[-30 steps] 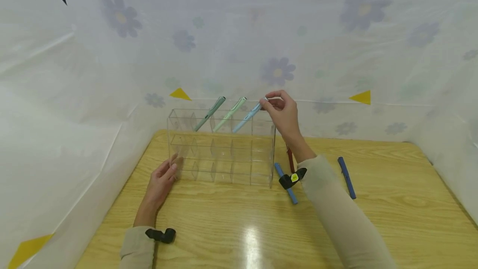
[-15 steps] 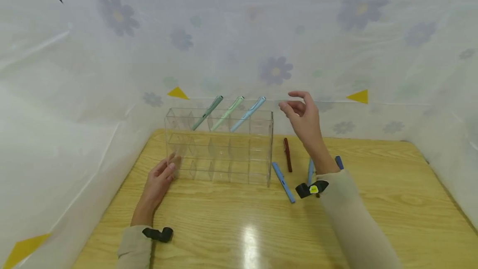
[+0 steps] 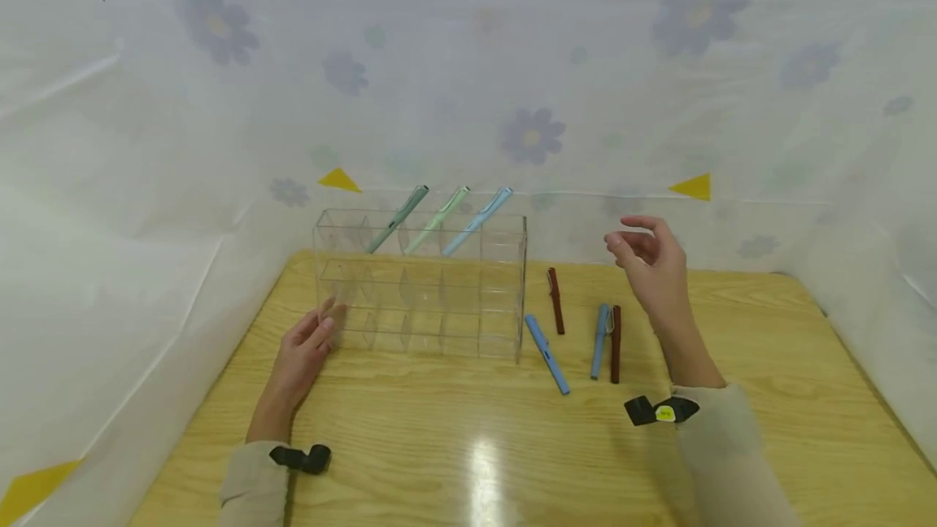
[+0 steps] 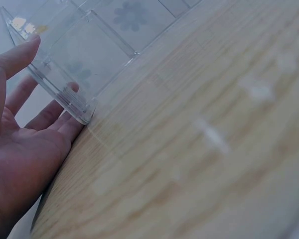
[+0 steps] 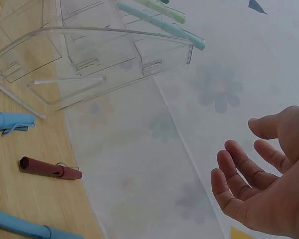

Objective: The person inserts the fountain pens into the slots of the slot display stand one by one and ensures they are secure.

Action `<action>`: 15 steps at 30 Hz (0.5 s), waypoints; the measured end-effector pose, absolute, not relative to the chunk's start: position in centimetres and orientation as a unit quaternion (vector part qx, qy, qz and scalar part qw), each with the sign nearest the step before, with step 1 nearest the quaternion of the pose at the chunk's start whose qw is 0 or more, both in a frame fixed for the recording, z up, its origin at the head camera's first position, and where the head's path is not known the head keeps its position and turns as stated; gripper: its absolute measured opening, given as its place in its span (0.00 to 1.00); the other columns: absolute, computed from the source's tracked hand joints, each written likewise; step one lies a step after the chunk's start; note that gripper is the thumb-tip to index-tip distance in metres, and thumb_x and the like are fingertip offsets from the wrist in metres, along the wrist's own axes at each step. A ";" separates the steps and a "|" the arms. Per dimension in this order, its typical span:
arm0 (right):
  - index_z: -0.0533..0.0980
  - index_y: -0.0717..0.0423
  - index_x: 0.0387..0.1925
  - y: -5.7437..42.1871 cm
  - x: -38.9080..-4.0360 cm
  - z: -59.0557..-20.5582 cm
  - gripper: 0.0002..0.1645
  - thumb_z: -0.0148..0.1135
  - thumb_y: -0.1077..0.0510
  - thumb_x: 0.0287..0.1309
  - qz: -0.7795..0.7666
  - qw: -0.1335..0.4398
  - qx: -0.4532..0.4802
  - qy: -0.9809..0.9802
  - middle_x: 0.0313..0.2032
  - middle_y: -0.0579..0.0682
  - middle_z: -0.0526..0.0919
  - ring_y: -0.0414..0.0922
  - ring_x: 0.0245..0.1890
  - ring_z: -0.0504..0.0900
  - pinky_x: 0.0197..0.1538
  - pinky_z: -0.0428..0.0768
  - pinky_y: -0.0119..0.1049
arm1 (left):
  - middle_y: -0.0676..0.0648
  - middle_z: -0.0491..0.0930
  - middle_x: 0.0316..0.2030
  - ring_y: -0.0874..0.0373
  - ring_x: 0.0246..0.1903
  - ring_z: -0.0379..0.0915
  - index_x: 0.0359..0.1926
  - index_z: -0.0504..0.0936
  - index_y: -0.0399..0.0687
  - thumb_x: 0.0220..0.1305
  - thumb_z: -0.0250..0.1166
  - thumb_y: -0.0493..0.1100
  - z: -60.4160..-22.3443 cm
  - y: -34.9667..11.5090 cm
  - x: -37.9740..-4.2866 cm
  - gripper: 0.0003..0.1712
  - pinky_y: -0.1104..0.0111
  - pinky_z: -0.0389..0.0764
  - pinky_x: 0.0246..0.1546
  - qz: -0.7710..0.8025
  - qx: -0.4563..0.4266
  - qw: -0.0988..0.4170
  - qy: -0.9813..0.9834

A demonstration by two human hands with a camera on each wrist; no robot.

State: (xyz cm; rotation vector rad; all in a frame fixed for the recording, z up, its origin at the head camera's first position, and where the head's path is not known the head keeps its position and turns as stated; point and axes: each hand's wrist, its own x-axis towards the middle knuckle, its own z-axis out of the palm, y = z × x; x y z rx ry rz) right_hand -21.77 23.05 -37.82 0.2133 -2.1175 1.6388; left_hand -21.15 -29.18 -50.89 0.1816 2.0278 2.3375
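A clear acrylic pen rack (image 3: 424,311) with divided tiers stands on the table. My left hand (image 3: 298,360) holds its left side panel; in the left wrist view the thumb (image 4: 21,56) lies across the panel's edge and the other fingers show behind it. A dark green pen (image 3: 398,218), a light green pen (image 3: 437,219) and a light blue pen (image 3: 478,221) lean side by side in the top tier. My right hand (image 3: 655,271) hovers right of the rack with loosely bent fingers and nothing in them.
Right of the rack lie a blue pen (image 3: 547,354), a dark red pen (image 3: 555,301), a second blue pen (image 3: 600,341) and another dark red pen (image 3: 616,344). Flower-patterned sheeting (image 3: 439,104) encloses the back and sides of the wooden table (image 3: 410,437).
My right hand has let go of the light blue pen in the top tier and moved right and downward. The left hand stays at the rack's side. More pens on the table are uncovered.
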 end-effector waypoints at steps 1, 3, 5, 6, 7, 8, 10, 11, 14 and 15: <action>0.74 0.57 0.61 23.4 -21.6 -38.1 0.21 0.64 0.58 0.71 0.590 0.228 0.073 -0.771 0.47 0.55 0.87 0.38 0.43 0.85 0.44 0.80 0.28 | 0.37 0.55 0.78 0.58 0.67 0.59 0.80 0.53 0.37 0.83 0.51 0.43 -50.9 -29.2 -21.1 0.33 0.72 0.71 0.50 0.754 0.056 0.021 0.654; 0.74 0.58 0.61 24.0 -21.1 -38.9 0.20 0.64 0.58 0.72 0.581 0.230 0.066 -0.778 0.47 0.52 0.86 0.38 0.44 0.84 0.44 0.80 0.26 | 0.36 0.53 0.78 0.59 0.66 0.59 0.80 0.53 0.36 0.82 0.51 0.43 -50.9 -29.1 -21.2 0.33 0.72 0.71 0.50 0.754 0.052 0.020 0.654; 0.74 0.59 0.61 24.5 -20.6 -39.7 0.20 0.63 0.59 0.71 0.574 0.232 0.057 -0.783 0.47 0.50 0.85 0.38 0.44 0.83 0.43 0.80 0.25 | 0.34 0.50 0.79 0.60 0.66 0.59 0.80 0.53 0.36 0.82 0.51 0.43 -51.0 -29.1 -21.2 0.33 0.72 0.71 0.51 0.754 0.052 0.021 0.655; 0.74 0.59 0.61 24.8 -20.4 -40.1 0.20 0.63 0.59 0.71 0.571 0.233 0.051 -0.785 0.47 0.49 0.85 0.38 0.44 0.83 0.42 0.79 0.25 | 0.34 0.49 0.79 0.60 0.66 0.58 0.80 0.53 0.36 0.82 0.51 0.43 -51.0 -29.1 -21.2 0.34 0.72 0.71 0.52 0.753 0.052 0.022 0.655; 0.74 0.59 0.61 25.1 -20.2 -40.5 0.20 0.64 0.60 0.71 0.570 0.233 0.044 -0.787 0.46 0.48 0.84 0.38 0.44 0.82 0.41 0.79 0.24 | 0.33 0.49 0.79 0.61 0.66 0.58 0.80 0.53 0.35 0.82 0.51 0.43 -51.0 -29.1 -21.2 0.34 0.72 0.70 0.53 0.753 0.054 0.021 0.656; 0.74 0.60 0.61 25.3 -20.0 -40.9 0.20 0.64 0.60 0.71 0.570 0.232 0.037 -0.787 0.46 0.47 0.84 0.38 0.44 0.82 0.41 0.79 0.24 | 0.33 0.49 0.79 0.61 0.67 0.59 0.80 0.52 0.35 0.82 0.51 0.42 -51.0 -29.1 -21.2 0.34 0.72 0.70 0.54 0.754 0.055 0.021 0.655; 0.75 0.59 0.60 25.8 -19.6 -41.7 0.20 0.64 0.60 0.71 0.570 0.233 0.017 -0.787 0.46 0.46 0.83 0.39 0.44 0.81 0.40 0.79 0.24 | 0.34 0.51 0.78 0.62 0.67 0.60 0.80 0.52 0.35 0.82 0.51 0.42 -51.1 -29.1 -21.2 0.33 0.73 0.70 0.54 0.754 0.056 0.019 0.654; 0.75 0.59 0.60 26.0 -19.4 -42.1 0.19 0.64 0.59 0.71 0.570 0.233 0.005 -0.788 0.45 0.46 0.83 0.39 0.44 0.81 0.39 0.78 0.24 | 0.35 0.53 0.78 0.62 0.66 0.60 0.80 0.53 0.35 0.82 0.51 0.42 -51.1 -29.1 -21.2 0.33 0.73 0.70 0.53 0.755 0.057 0.017 0.653; 0.75 0.58 0.60 26.7 -19.1 -43.5 0.19 0.64 0.59 0.70 0.575 0.230 -0.029 -0.785 0.45 0.46 0.82 0.39 0.44 0.80 0.41 0.78 0.23 | 0.39 0.60 0.76 0.61 0.65 0.61 0.80 0.54 0.36 0.82 0.52 0.42 -51.2 -29.2 -21.3 0.33 0.73 0.71 0.51 0.757 0.058 0.014 0.651; 0.76 0.58 0.60 26.9 -19.1 -43.9 0.20 0.65 0.59 0.70 0.576 0.228 -0.041 -0.784 0.46 0.46 0.82 0.39 0.45 0.79 0.41 0.77 0.23 | 0.40 0.61 0.76 0.60 0.65 0.61 0.80 0.54 0.37 0.82 0.52 0.43 -51.3 -29.2 -21.3 0.33 0.73 0.71 0.51 0.756 0.058 0.014 0.652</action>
